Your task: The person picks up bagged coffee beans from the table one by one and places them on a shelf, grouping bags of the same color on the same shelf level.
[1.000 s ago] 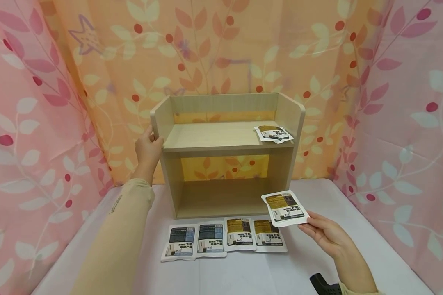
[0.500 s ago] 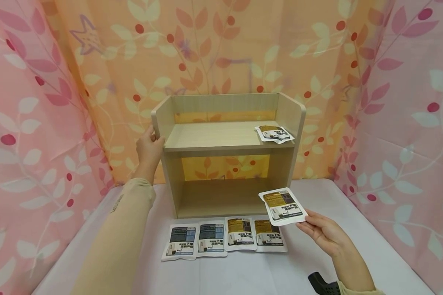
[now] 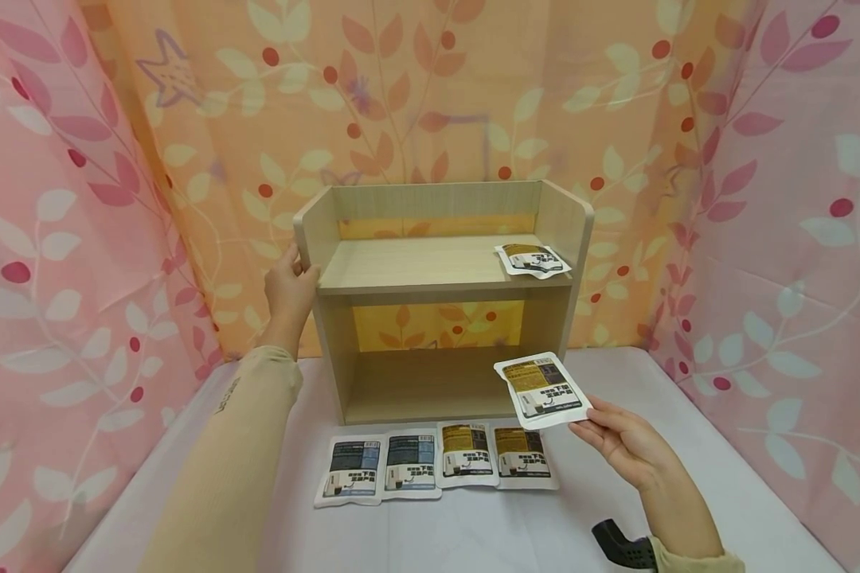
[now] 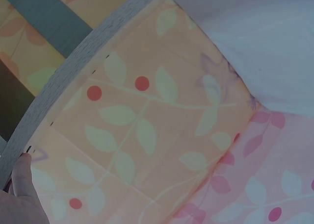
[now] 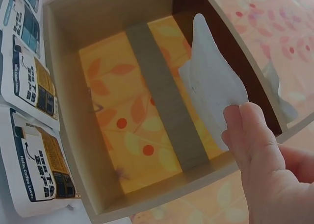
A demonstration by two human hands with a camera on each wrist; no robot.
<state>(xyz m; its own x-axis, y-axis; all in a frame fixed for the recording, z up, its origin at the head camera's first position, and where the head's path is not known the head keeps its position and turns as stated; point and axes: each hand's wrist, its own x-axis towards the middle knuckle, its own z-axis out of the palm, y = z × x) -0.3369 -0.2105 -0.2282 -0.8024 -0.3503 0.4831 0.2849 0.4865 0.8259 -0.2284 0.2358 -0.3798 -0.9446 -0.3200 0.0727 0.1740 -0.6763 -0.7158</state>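
A small wooden shelf unit [image 3: 437, 270] stands on the white table [image 3: 724, 477]. My left hand [image 3: 290, 286] grips its left side panel [image 4: 59, 91] near the top. My right hand [image 3: 619, 446] pinches a yellow-labelled white pouch [image 3: 542, 390] by its lower corner, held in the air in front of the shelf's lower right corner. In the right wrist view the pouch's plain back [image 5: 216, 82] faces the open lower compartment [image 5: 127, 91]. Another yellow pouch [image 3: 533, 260] lies on the upper shelf at the right.
Several pouches lie in a row on the table in front of the shelf: two blue ones [image 3: 380, 468] at the left, two yellow ones [image 3: 494, 455] at the right. Leaf-patterned curtains [image 3: 72, 199] close in the table on three sides.
My right hand has lifted the pouch up and a little leftward, closer to the shelf's lower opening. The left hand has stayed on the side panel.
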